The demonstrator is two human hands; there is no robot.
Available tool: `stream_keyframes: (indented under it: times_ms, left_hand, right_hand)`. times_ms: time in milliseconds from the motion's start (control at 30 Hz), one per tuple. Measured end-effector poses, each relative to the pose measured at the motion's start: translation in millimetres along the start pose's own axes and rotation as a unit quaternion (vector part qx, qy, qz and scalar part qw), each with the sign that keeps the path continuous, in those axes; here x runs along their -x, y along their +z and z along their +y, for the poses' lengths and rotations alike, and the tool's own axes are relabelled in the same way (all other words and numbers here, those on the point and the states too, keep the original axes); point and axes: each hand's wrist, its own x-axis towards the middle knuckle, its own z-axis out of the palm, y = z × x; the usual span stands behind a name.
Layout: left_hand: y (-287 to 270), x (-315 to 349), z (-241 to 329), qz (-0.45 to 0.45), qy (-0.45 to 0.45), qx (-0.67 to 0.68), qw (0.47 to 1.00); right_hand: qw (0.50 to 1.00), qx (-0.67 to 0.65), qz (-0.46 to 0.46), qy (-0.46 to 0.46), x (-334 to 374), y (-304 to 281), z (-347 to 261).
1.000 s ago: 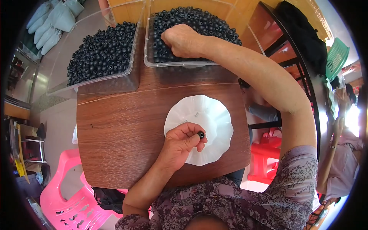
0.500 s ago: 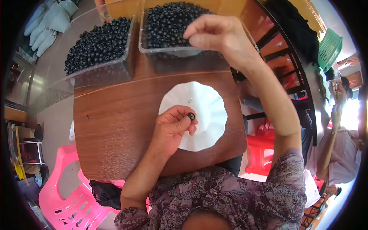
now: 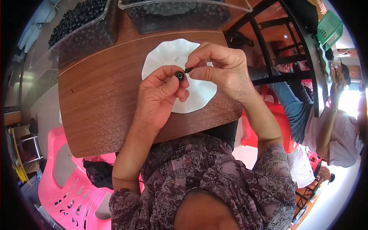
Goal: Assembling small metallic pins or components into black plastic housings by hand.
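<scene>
My left hand (image 3: 159, 94) pinches a small black ring-like piece (image 3: 179, 76), its round holed end facing up, between thumb and fingertips. My right hand (image 3: 226, 71) is closed too, holding a tiny dark part (image 3: 188, 70) between thumb and forefinger, right up against the black piece. Whether the two are joined, I cannot tell. Both hands are above a white scalloped plate (image 3: 199, 96), which they partly cover. The plate sits on a brown wooden table (image 3: 103, 103).
Along the table's far side stand two clear plastic bins, the left bin (image 3: 88, 42) heaped with small black pieces (image 3: 82, 17) and the right bin (image 3: 168, 23) cut off by the frame. A pink chair (image 3: 57, 180) is at lower left. On the right are a red stool (image 3: 276, 119) and another seated person (image 3: 339, 143).
My right hand has come down from the right bin to meet my left hand over the plate, with a small dark part in its pinch. The view has tilted toward me.
</scene>
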Motion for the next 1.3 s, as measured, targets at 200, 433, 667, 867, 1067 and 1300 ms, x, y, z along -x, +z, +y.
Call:
stream_keyframes:
  times_ms: [200,433,667,867,1067,1300]
  left_hand:
    - [2,10,-6,-0.004,-0.001,0.001,1.0]
    - [9,15,-9,0.021,0.011,-0.032,0.999]
    - [15,17,-11,0.04,0.02,-0.066,0.997]
    - [15,18,-15,0.049,0.029,-0.079,0.995]
    - [14,17,-16,0.046,0.015,-0.086,0.995]
    - [18,17,-19,0.064,-0.018,-0.06,0.996]
  right_hand:
    - [1.0,0.019,0.011,0.007,14,3,-6]
    - [0.999,0.047,0.001,-0.002,21,6,-10]
    - [0.998,0.06,0.006,0.008,25,5,-8]
    - [0.996,0.076,0.031,0.026,33,9,-13]
    - [0.995,0.028,0.033,0.091,35,7,-18]
    - [0.978,-0.093,0.022,0.187,30,-2,-13]
